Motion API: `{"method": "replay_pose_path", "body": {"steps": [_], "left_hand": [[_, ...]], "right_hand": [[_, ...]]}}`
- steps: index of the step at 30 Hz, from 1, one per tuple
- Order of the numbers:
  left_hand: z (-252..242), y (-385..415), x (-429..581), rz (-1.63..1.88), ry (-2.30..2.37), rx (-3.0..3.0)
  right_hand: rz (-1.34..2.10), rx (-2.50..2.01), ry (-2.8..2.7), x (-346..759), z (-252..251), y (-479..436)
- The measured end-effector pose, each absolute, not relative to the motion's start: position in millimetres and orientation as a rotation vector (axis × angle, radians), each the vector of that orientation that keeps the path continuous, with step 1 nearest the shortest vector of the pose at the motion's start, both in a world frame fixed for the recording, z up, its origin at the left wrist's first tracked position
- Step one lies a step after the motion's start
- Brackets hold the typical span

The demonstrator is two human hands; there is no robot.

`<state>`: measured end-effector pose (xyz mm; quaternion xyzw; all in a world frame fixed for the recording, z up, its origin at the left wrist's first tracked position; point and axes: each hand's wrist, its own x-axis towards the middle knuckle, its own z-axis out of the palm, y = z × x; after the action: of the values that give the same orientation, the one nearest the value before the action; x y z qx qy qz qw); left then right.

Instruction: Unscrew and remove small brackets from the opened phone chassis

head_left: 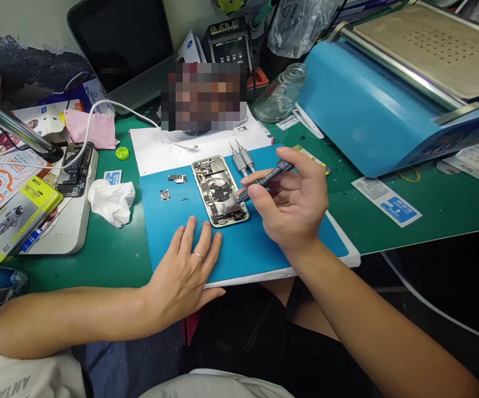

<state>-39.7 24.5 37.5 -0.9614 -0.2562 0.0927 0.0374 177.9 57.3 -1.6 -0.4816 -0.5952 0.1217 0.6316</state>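
An opened phone [220, 190] lies on a blue mat [168, 232], its inner parts exposed. My right hand [293, 202] grips a dark screwdriver [270, 176] at a slant, its tip over the lower right part of the phone. My left hand [189, 260], with a ring on one finger, rests on the mat's front edge, fingers spread, just below the phone. Two grey screwdrivers [243, 160] lie beside the phone's upper right. Left of the phone sit a small metal-plated part [177, 178] and a smaller part [165, 194], with tiny bits nearby.
A blue machine [364, 110] with a metal plate fills the right back. A glass jar [281, 91] leans behind the mat. Crumpled tissue [112, 202], a green cap [122, 153], another opened phone [76, 168] and a yellow battery box [19, 218] are at left. A white cable [119, 105] crosses behind.
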Motion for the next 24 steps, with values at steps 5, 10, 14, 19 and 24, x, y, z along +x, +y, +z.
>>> {"method": "replay_pose_path", "body": {"steps": [5,10,14,19,24], "left_hand": [[39.1,24.4,-39.9,0.287,-0.776,-2.951],[37.4,25.1,-39.7,0.276,-0.771,-2.954],[34.5,26.1,-39.6,0.241,-0.769,-2.963],[33.2,26.0,-38.9,0.229,-0.765,-2.953],[34.9,27.0,-38.4,0.230,-0.736,-2.946]], "right_hand": [[0.268,-1.076,-1.391,176.2,-3.3,56.7],[0.150,-0.964,-1.566,172.0,-6.3,57.1],[0.066,-0.912,-1.711,170.2,-6.7,58.0],[0.032,-0.895,-1.760,169.4,-5.9,59.5],[0.021,-0.866,-1.770,168.4,-5.1,60.5]]}}
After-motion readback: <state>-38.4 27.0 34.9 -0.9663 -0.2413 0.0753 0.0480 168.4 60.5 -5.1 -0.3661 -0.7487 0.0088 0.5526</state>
